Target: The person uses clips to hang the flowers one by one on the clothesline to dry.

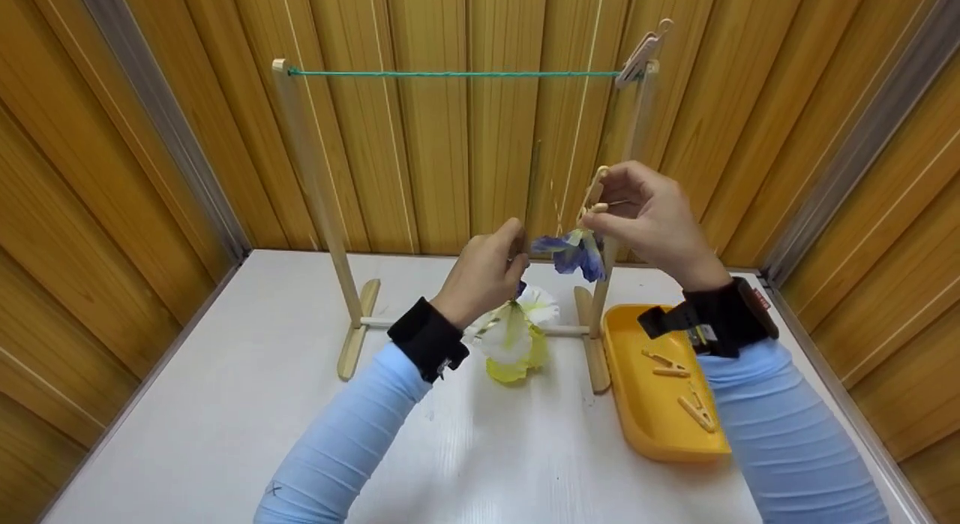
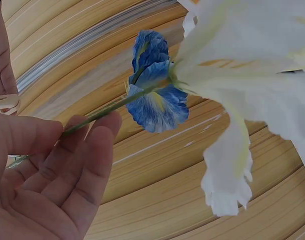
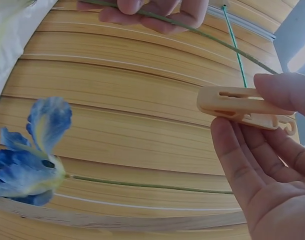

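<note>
Head view: right hand (image 1: 652,220) pinches a clothespin (image 1: 596,194) beside the blue flower (image 1: 574,252), its stem running leftward toward the left hand (image 1: 484,272), which grips the white flower's stem (image 1: 534,186).

no readable text, wrist-strap tag perhaps too blurred

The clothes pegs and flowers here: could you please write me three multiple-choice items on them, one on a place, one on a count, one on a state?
1. Where do the spare pegs lie?
A. in the yellow tray
B. on the green line
C. under the white flower

2. How many pegs are clipped at the green line's end?
A. none
B. one
C. three

3. What does the right hand hold?
A. nothing
B. only a stem
C. a peg and the blue flower's stem

Answers:
1 A: the spare pegs lie inside the yellow tray.
2 B: a single clipped peg sits where the green line meets the post.
3 C: the right hand pinches a peg with the blue flower hanging below it.
</note>
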The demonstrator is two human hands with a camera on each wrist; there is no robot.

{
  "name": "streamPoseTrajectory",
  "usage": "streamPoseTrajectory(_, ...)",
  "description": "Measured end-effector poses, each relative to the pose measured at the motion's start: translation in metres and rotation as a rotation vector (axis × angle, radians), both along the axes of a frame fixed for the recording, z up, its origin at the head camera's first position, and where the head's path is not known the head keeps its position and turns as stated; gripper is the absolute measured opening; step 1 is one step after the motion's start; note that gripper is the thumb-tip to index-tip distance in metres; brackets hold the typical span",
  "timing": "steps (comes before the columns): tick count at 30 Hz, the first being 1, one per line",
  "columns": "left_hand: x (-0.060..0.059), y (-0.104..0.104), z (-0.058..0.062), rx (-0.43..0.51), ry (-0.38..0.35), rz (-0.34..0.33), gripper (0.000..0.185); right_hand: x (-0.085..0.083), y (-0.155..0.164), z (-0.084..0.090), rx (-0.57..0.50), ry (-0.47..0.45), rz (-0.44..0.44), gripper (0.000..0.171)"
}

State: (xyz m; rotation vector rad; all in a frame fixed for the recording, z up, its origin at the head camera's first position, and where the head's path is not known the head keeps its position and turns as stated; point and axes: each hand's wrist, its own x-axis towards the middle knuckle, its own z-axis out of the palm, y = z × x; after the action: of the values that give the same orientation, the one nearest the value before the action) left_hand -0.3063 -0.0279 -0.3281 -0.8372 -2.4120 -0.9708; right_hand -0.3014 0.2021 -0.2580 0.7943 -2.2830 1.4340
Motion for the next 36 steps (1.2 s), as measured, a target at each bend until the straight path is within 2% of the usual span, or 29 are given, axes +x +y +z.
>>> streamPoseTrajectory(4, -0.01, 0.002, 0.01, -0.01, -0.011, 0.006, 0.003, -0.009, -0.003, 0.014, 0.0, 0.005, 0.01, 0.035)
streamPoseTrajectory(12, -0.032, 0.007, 0.031, -0.034, -0.051, 0.035, 0.014, -0.028, -0.003, 0.043, 0.042, 0.025, -0.031, 0.04)
streamPoseTrajectory(18, -0.048, 0.011, 0.045, -0.049, -0.1, 0.069, 0.017, -0.039, -0.003, 0.068, 0.049, 0.045, -0.058, 0.034)
streamPoseTrajectory(22, -0.059, 0.012, 0.049, -0.059, -0.124, 0.089, 0.019, -0.046, -0.007, 0.081, 0.041, 0.073, -0.06, 0.031)
streamPoseTrajectory(29, -0.076, 0.015, 0.046, -0.075, -0.166, 0.118, 0.023, -0.058, -0.014, 0.096, 0.009, 0.108, -0.114, 0.027)
streamPoseTrajectory(36, -0.086, 0.015, 0.052, -0.066, -0.21, 0.145, 0.019, -0.064, -0.022, 0.112, -0.007, 0.13, -0.145, 0.028)
